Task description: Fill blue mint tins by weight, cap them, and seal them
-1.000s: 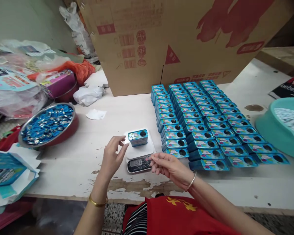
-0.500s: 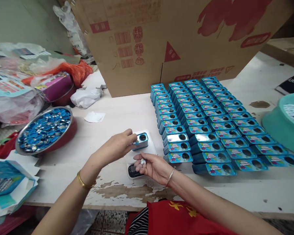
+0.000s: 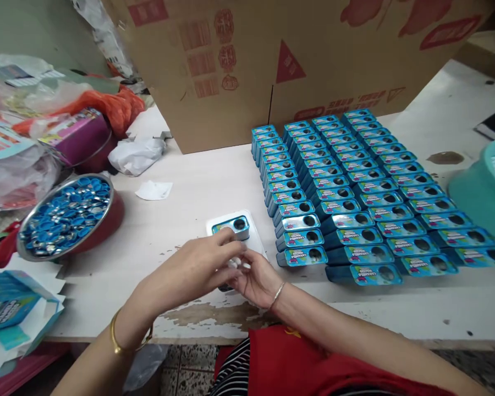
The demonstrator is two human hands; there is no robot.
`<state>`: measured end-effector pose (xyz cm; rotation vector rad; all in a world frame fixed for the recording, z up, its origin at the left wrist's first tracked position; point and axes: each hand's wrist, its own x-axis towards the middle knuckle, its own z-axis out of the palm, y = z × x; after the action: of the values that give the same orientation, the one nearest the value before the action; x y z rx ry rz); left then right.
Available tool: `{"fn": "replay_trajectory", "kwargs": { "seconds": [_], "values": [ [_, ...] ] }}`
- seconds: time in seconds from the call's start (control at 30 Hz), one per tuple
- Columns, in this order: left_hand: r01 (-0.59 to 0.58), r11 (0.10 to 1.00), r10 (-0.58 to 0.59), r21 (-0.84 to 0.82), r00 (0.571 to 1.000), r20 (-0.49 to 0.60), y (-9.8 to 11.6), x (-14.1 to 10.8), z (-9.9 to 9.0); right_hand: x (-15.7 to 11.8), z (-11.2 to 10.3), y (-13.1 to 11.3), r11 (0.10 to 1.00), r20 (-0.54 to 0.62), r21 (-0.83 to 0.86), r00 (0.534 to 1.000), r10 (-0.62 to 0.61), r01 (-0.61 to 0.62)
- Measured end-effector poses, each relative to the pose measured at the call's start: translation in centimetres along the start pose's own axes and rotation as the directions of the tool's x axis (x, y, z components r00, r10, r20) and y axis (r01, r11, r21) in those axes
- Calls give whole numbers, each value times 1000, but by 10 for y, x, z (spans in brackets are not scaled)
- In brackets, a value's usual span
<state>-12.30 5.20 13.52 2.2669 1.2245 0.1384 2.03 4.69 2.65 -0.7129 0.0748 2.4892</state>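
Observation:
In the head view my right hand [image 3: 258, 278] is cupped palm up, with several small white candies [image 3: 233, 264] in it. My left hand [image 3: 196, 264] reaches over that palm, its thumb and fingertips closed around some of the candies; the exact grip is partly hidden. Just beyond my hands, a small blue tin [image 3: 240, 228] with a round dark opening lies on a white digital scale [image 3: 253, 242]. The scale's dark display end is mostly covered by my hands.
Rows of blue tins [image 3: 301, 256] stand to the right, before a large cardboard box [image 3: 247, 110]. A teal tub [image 3: 474, 187] of white pieces is at far right. To the left are a metal bowl of blue caps [image 3: 72, 214], a paper scrap [image 3: 153, 190] and plastic bags [image 3: 20, 170].
My left hand has moved from the tin on the scale back to my right palm, where its fingers meet the candies. The camera view has shifted slightly.

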Motion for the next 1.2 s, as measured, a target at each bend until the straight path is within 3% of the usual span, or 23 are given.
{"fn": "replay_trajectory", "kwargs": {
  "seconds": [0.07,0.1,0.17,0.2,0.27,0.37,0.47,0.83,1.03,1.2],
  "values": [
    [20,1000,-17,14,981,-194,2,-12,-1,-18,-8,-2,996,8,-83,999,43,-43],
    [52,999,-46,12,943,-330,-1,-18,-2,-29,-15,-3,987,6,-148,998,70,-69],
    [138,990,-129,-27,818,-560,-13,-32,-3,-54,-32,-7,955,-18,-282,995,93,-95],
    [176,983,-174,-59,761,-625,-21,-38,-3,-65,-42,-10,937,-39,-336,996,86,-94],
    [227,967,-248,-118,711,-658,-35,-48,2,-86,-63,-14,912,-90,-403,995,44,-77],
    [255,957,-286,-141,731,-620,-47,-55,14,-105,-85,-17,905,-184,-420,983,-21,-59],
    [251,960,-275,-124,758,-591,-48,-52,23,-110,-92,-16,908,-219,-414,975,-38,-58],
    [194,974,-228,-119,814,-534,-46,-33,31,-107,-96,-13,894,-129,-448,990,-51,-12],
    [138,987,-162,-84,861,-482,-54,-4,54,-100,-90,-11,898,-118,-439,992,-36,-19],
    [116,992,-129,-57,867,-481,-61,15,68,-89,-75,-10,873,-90,-488,995,-31,-17]
  ]
}}
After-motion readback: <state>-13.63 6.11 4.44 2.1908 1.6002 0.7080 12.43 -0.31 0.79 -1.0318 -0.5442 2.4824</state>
